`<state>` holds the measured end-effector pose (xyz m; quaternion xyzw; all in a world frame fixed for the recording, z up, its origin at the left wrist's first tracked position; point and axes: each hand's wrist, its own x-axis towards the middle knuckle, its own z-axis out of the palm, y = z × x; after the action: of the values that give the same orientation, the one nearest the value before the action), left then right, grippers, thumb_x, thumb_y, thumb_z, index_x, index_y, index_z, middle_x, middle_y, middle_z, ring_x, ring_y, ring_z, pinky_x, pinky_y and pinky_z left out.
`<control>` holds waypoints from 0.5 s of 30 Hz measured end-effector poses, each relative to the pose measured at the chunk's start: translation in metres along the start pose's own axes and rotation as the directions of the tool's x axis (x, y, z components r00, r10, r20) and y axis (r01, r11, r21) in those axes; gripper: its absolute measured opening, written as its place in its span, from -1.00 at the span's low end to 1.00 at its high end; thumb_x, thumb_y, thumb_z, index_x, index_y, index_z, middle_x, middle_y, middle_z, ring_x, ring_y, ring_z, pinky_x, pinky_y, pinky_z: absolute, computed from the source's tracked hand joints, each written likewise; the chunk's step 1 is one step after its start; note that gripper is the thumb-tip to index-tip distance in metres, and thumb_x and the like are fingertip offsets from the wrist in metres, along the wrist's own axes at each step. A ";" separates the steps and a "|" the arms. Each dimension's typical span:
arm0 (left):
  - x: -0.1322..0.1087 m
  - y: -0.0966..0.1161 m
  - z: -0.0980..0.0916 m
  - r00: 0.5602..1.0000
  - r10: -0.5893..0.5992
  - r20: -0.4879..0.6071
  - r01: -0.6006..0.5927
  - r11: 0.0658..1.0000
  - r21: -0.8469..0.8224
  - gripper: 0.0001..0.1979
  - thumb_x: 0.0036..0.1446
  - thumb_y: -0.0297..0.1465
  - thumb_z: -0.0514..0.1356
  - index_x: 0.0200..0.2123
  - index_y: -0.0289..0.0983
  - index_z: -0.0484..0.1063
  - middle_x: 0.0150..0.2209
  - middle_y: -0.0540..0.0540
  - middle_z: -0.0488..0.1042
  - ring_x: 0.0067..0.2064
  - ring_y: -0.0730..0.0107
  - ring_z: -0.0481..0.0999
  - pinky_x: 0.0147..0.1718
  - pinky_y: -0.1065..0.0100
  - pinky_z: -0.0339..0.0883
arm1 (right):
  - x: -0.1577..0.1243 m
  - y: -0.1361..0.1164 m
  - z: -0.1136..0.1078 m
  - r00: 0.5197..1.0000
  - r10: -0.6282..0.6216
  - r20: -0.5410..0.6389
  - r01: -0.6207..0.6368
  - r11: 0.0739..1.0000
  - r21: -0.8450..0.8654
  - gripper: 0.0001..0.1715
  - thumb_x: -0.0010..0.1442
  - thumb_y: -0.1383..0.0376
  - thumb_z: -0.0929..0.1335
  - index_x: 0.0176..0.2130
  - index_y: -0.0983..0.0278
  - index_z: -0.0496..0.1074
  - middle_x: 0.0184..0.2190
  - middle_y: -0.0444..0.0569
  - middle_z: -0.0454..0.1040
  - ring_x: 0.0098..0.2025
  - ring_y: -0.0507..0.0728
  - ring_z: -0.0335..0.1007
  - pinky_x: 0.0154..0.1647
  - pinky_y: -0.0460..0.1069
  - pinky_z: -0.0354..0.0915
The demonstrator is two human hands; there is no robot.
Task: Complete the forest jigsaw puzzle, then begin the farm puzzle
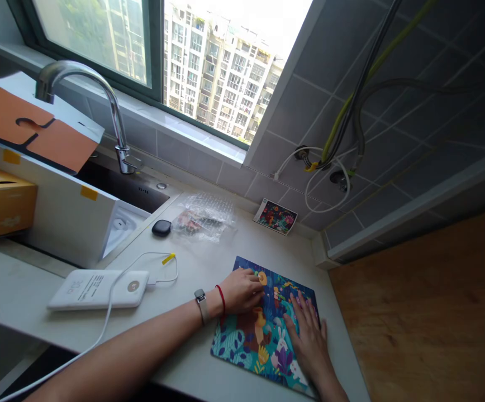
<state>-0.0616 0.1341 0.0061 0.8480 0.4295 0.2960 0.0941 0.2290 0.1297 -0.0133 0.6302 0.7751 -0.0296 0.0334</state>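
Blue picture board (272, 319) sits under a curled left hand (242, 290) — grip unclear — and wide-spread right hand (308, 333), seemingly pressing, steadiness needed next.

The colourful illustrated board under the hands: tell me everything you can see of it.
The illustrated board is thin, roughly rectangular and round-cornered, and looks like stiff card. Its deep blue and teal picture shows plants, a white rabbit and other animals. It lies flat, picture up, at an angle on the white counter. The left hand, fingers curled, rests on its left side; the right hand spreads over its right side, hiding part. Whether it has separate pieces is unclear.
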 end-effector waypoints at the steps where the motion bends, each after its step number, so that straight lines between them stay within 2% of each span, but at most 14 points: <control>1: -0.001 -0.002 -0.001 0.999 0.017 -0.031 -0.017 1.000 -0.016 -0.73 0.38 -0.32 0.08 -0.34 -0.23 0.49 -0.35 -0.10 0.55 -0.27 0.27 0.49 -0.25 0.27 0.32 | 0.003 -0.001 -0.004 1.000 0.004 -0.002 -0.004 1.000 -0.005 -0.23 0.41 -0.12 0.08 0.46 0.05 0.15 0.51 -0.09 0.02 0.54 0.35 -0.15 0.44 0.50 -0.20; 3: -0.003 -0.002 -0.001 0.994 0.044 -0.095 -0.049 0.997 -0.053 -0.73 0.39 -0.32 0.06 -0.31 -0.23 0.50 -0.36 -0.09 0.55 -0.29 0.29 0.49 -0.26 0.28 0.32 | 0.014 -0.011 -0.017 0.999 -0.023 -0.034 0.023 1.000 0.001 -0.28 0.39 -0.11 0.12 0.36 0.06 0.33 0.46 -0.05 0.16 0.50 0.40 -0.06 0.42 0.55 -0.20; 5: -0.003 0.000 0.001 0.989 0.056 -0.140 -0.069 0.994 -0.088 -0.73 0.39 -0.32 0.05 -0.29 -0.23 0.51 -0.37 -0.09 0.55 -0.31 0.30 0.50 -0.26 0.28 0.33 | 0.030 -0.030 -0.038 0.985 -0.117 -0.124 0.124 0.991 0.052 -0.36 0.40 -0.07 0.15 0.24 0.10 0.48 0.41 -0.02 0.27 0.47 0.37 0.05 0.46 0.43 -0.12; 7: -0.002 0.002 0.005 0.988 0.047 -0.148 -0.064 0.991 -0.114 -0.72 0.38 -0.33 0.06 -0.35 -0.24 0.49 -0.38 -0.10 0.55 -0.35 0.32 0.50 -0.27 0.30 0.34 | 0.051 -0.061 -0.063 0.948 -0.231 -0.220 0.272 0.946 0.175 -0.38 0.40 -0.01 0.17 0.19 0.19 0.52 0.37 0.04 0.31 0.41 0.29 0.18 0.44 0.20 0.10; 10: -0.002 0.000 0.012 0.991 0.016 -0.134 -0.036 0.988 -0.150 -0.73 0.33 -0.37 0.10 -0.42 -0.25 0.48 -0.41 -0.10 0.56 -0.38 0.34 0.51 -0.31 0.33 0.34 | 0.089 -0.117 -0.094 0.887 -0.382 -0.261 0.453 0.829 0.326 -0.46 0.41 0.07 0.19 0.11 0.23 0.57 0.25 0.07 0.45 0.28 0.23 0.36 0.35 0.08 0.22; 12: -0.002 -0.003 0.015 0.989 -0.023 -0.143 -0.001 0.985 -0.171 -0.76 0.30 -0.40 0.12 -0.42 -0.25 0.48 -0.42 -0.09 0.56 -0.38 0.35 0.52 -0.33 0.35 0.33 | 0.117 -0.153 -0.103 0.827 -0.502 -0.252 0.562 0.738 0.373 -0.52 0.41 0.14 0.21 0.09 0.23 0.58 0.18 0.06 0.51 0.23 0.19 0.41 0.33 0.06 0.24; 15: -0.002 -0.006 0.015 0.983 -0.093 -0.160 0.061 0.979 -0.196 -0.77 0.30 -0.40 0.13 -0.40 -0.27 0.48 -0.42 -0.09 0.57 -0.39 0.37 0.52 -0.38 0.38 0.29 | 0.159 -0.197 -0.098 0.766 -0.619 -0.173 0.632 0.676 0.378 -0.61 0.38 0.26 0.26 0.02 0.23 0.62 0.11 0.05 0.57 0.16 0.19 0.47 0.29 0.08 0.28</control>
<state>-0.0577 0.1375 -0.0093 0.7896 0.4384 0.4025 0.1493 0.0026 0.2532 0.0711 0.3194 0.9192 -0.1933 -0.1253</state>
